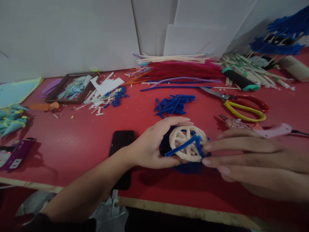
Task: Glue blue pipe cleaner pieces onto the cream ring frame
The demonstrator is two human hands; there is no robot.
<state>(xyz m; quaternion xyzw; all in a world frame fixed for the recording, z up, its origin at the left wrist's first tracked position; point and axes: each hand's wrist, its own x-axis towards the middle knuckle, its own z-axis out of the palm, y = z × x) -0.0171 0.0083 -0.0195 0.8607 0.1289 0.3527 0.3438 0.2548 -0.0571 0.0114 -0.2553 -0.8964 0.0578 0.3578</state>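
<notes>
My left hand [151, 145] is curled around a cream woven rattan ball [187, 144] partly covered with blue pipe-cleaner pieces, held just above the red table [79, 138]. My right hand [251, 158] reaches in from the right with fingers stretched out flat, its fingertips pressing the blue strips on the ball's right side. A pile of short blue pipe-cleaner pieces [175, 104] lies just beyond the ball.
A black phone [122, 143] lies left of my wrist. Yellow and red scissors [241, 104] and a pink glue gun [265, 129] lie to the right. Long pipe cleaners [178, 69], a tray of scraps [72, 87], white cuttings and white boards stand behind.
</notes>
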